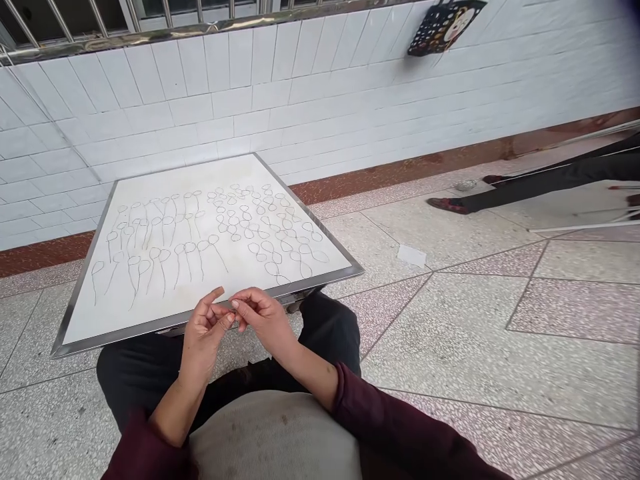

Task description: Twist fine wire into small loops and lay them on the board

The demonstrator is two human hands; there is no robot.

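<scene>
My left hand [204, 328] and my right hand [261, 315] meet fingertip to fingertip just in front of the near edge of a white board [80, 320] with a metal rim. Both pinch something very thin between them, too fine to make out. Several thin wire loops with long tails [150, 257] lie in rows on the board's left half. On its right half lie several figure-eight wire loops [265, 230]. The board rests over my knees in dark trousers.
A white-tiled wall [300, 87] with a red-brown skirting runs behind the board. Speckled floor tiles spread to the right, with a scrap of paper [411, 255] on them. Another person's legs and shoes [450, 203] stretch in from the right. A dotted bag [443, 25] hangs on the wall.
</scene>
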